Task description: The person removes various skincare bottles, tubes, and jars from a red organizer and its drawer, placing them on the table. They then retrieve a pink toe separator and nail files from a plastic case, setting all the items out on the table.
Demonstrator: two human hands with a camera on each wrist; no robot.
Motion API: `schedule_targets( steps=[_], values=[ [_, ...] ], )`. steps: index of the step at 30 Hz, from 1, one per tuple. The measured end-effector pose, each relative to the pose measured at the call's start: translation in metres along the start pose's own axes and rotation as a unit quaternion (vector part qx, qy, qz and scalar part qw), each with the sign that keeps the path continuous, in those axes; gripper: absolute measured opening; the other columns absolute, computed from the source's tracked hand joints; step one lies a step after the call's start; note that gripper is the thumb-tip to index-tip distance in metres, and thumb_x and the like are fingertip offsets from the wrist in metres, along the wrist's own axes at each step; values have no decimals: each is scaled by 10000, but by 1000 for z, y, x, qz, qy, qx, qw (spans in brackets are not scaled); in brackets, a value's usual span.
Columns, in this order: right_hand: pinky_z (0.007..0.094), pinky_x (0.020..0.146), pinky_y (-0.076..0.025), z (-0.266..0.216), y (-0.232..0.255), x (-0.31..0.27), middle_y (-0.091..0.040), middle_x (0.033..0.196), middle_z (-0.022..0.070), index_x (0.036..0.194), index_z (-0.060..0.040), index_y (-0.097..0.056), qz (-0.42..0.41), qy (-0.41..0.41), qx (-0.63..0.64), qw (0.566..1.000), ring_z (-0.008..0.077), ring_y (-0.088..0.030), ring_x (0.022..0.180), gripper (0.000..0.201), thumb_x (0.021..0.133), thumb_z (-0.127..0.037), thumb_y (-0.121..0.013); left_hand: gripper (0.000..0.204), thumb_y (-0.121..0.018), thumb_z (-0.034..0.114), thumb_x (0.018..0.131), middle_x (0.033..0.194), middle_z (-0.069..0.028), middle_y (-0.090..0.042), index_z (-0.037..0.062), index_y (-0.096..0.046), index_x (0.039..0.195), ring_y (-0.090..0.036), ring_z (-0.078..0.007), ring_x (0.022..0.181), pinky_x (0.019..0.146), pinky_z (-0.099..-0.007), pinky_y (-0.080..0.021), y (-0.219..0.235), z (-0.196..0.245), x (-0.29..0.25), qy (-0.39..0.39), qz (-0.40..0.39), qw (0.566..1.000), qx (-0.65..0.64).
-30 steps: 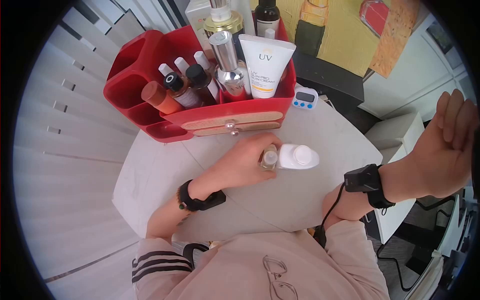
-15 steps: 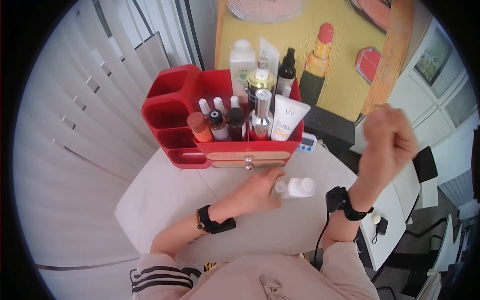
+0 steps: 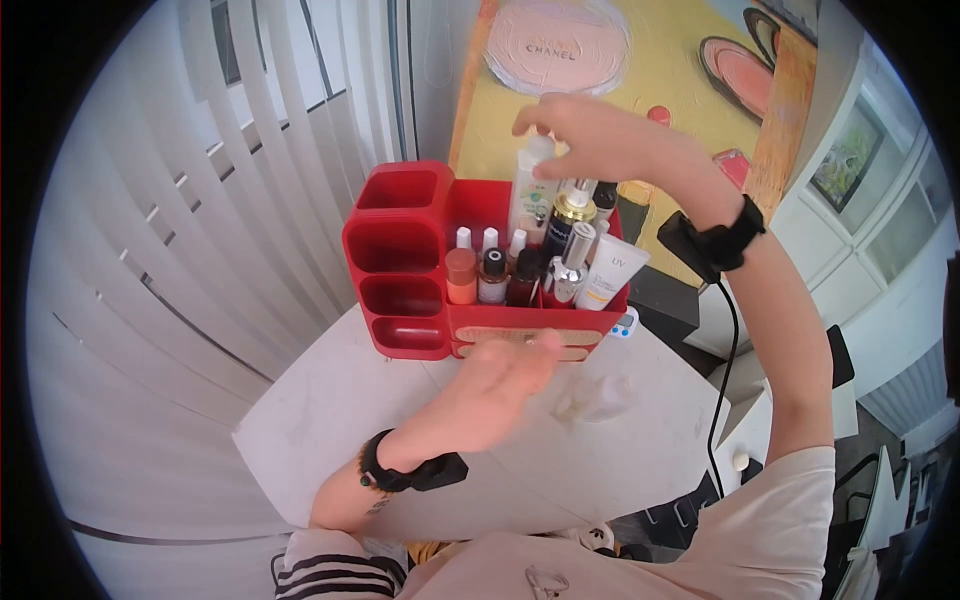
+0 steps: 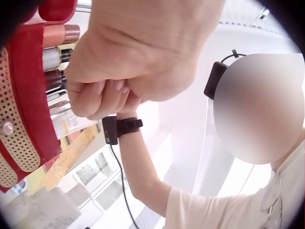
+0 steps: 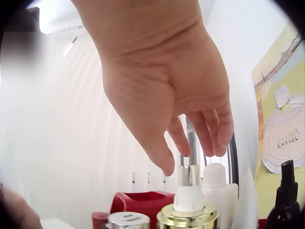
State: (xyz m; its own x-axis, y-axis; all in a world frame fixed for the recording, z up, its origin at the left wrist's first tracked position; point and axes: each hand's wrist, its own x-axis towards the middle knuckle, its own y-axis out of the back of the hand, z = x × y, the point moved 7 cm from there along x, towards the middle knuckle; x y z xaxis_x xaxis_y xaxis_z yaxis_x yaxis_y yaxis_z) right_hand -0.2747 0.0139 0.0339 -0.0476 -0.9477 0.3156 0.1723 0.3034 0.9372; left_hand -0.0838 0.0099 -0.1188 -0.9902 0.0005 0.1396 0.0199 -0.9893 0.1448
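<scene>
My right hand (image 3: 600, 135) reaches over the white bottle (image 3: 533, 200) at the back of a red organizer box (image 3: 408, 190). In the right wrist view its fingers hang down, spread, above that bottle's cap (image 5: 214, 175) and a gold-collared pump bottle (image 5: 188, 210), gripping nothing. My left hand (image 3: 485, 390), blurred, is in front of the box's drawers (image 3: 530, 340). The left wrist view shows its fingers (image 4: 88, 100) loosely curled with nothing visible in them. To its right on the table stand a small clear bottle (image 3: 570, 406) and a white squat bottle (image 3: 608, 398), both blurred.
Nail polish bottles, a silver-capped bottle (image 3: 568, 275) and a UV sun cream tube (image 3: 613, 273) fill the box. A small white timer (image 3: 625, 322) sits by its right side. A painting (image 3: 560, 50) stands behind, and white blinds (image 3: 180, 250) hang at the left.
My right hand has swung from the right side, over to the back of the box. My left hand has let go of the small clear bottle and moved left. The head view has tilted up.
</scene>
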Motion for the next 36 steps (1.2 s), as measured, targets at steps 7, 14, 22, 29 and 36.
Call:
schedule_targets(
  steps=[7,14,22,29,36],
  values=[
    [453,918,-519,8,-27,24,-659,1109,208,1240,-27,-629,-196,-62,-39,978,369,-645,1075,584,722,-187,-845,415,-356,428,1044,636,52,-232,141,-272,757,-185,-93,556,529,-287,-173,54,37,-21,-117,-35,919,-374],
    [468,873,-546,13,-48,36,-704,1091,219,1230,-25,-641,-253,-92,-34,962,377,-686,1042,607,691,-192,-866,135,-383,255,911,641,58,-245,134,-335,875,-200,-78,543,523,-278,-189,84,52,-32,-170,-26,884,-435],
    [453,830,-546,9,-39,30,-709,1060,190,1183,-67,-668,-244,-91,-44,964,370,-683,1025,576,674,-231,-882,162,-392,5,885,686,-11,-465,115,-448,780,-369,-133,583,543,-284,-285,111,67,-43,-338,63,884,-316],
    [429,846,-534,25,-17,35,-694,1019,176,1180,-60,-665,-183,-63,11,981,338,-673,985,583,665,-239,-872,184,-381,183,887,837,-125,-580,64,-499,810,-537,-259,803,830,-374,-424,110,68,-42,-321,87,884,-328],
    [387,878,-517,27,35,34,-664,1059,140,1215,-54,-653,-51,-37,4,998,281,-654,997,589,700,-263,-849,245,-367,240,908,844,-132,-580,59,-506,819,-549,-276,814,841,-371,-427,111,55,-36,-297,103,877,-362]
  ],
)
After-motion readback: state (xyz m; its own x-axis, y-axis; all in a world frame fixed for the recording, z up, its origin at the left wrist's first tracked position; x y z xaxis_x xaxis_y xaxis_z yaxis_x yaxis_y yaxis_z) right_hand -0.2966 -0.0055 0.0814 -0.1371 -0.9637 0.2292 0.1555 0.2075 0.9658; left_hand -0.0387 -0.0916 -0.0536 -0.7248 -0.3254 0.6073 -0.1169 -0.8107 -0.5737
